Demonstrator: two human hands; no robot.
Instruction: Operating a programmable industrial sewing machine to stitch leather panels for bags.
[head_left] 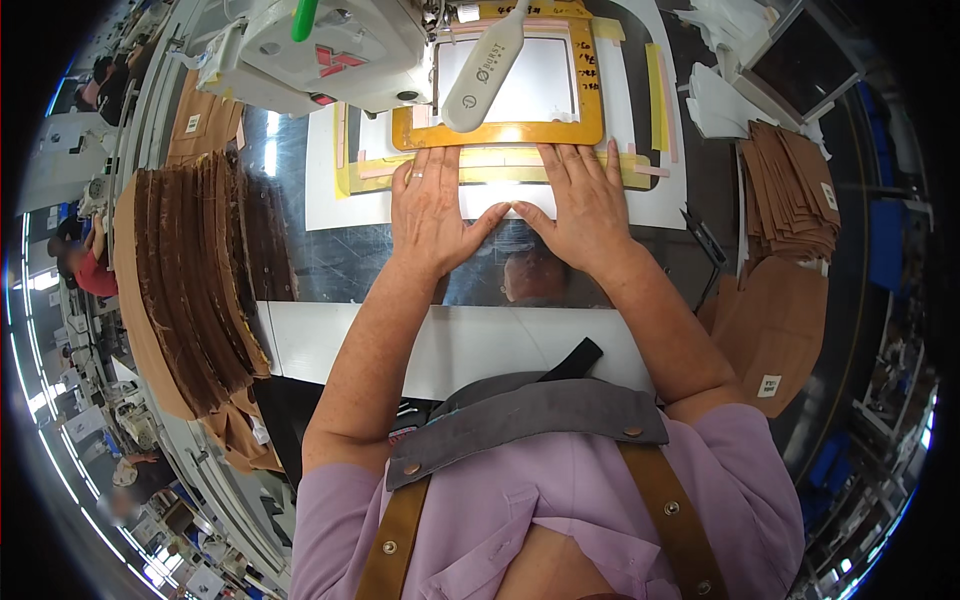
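My left hand (430,212) lies flat with its fingers stretched out, a ring on one of them. Beside it my right hand (588,208) is also flat, fingers spread, and the two thumbs nearly meet. The fingertips of both reach the near edge of an orange rectangular clamp frame (505,134) with a large window. Beneath the hands and frame is a white sheet (655,205) with yellow tape strips (500,166). A white sewing machine head (325,65) stands at the upper left. Over the frame hangs an oblong white device (484,82), which hides part of the window.
Stacked brown fabric pieces (190,290) stand at the left of the metal table (345,262). More brown pieces (788,195) lie at the right, near a dark-screened monitor (805,62) and a black, narrow tool-like item (705,236). Other people work at the far left.
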